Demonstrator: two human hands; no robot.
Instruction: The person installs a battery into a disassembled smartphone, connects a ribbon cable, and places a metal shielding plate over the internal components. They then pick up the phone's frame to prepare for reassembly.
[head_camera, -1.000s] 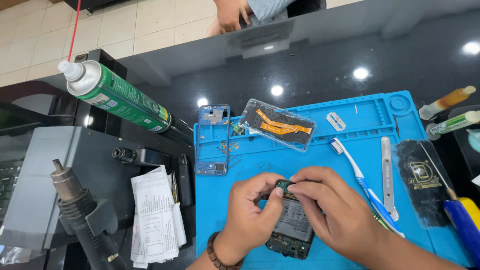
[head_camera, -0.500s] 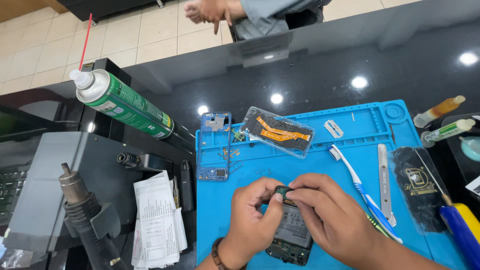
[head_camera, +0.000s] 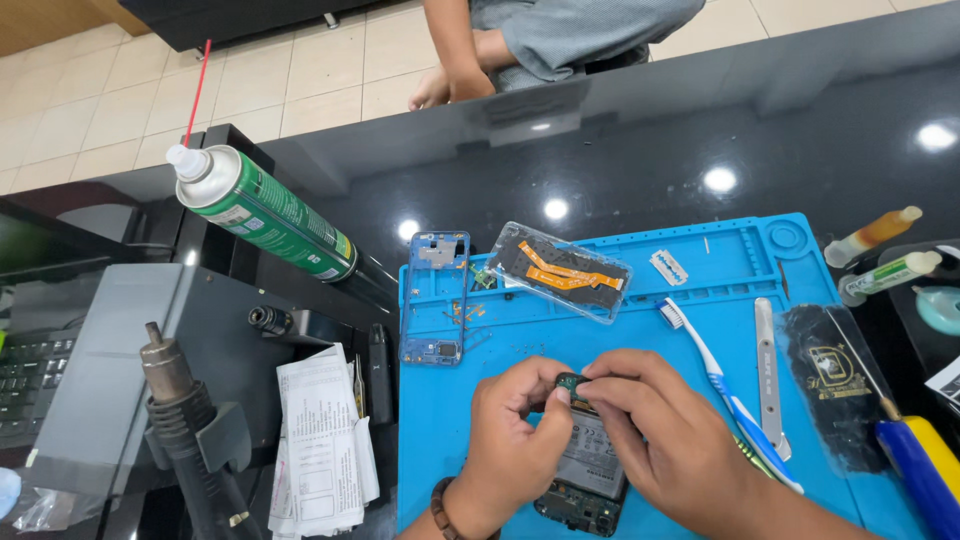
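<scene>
Head view: hands (head_camera: 590, 430) pinch opened phone (head_camera: 585, 470) between them.

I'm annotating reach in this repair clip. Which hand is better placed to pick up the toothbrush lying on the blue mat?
Probably the right hand. The toothbrush lies just beside it on the blue mat, while the left hand sits on the far side of the opened phone and would have to cross over.

1. We could not make out the small part (head_camera: 571, 382) pinched between our fingertips.
2. Our hands hid the opened phone's (head_camera: 585, 478) top.
3. The frame's edge cropped the blue-and-yellow tool (head_camera: 925, 468).
</scene>
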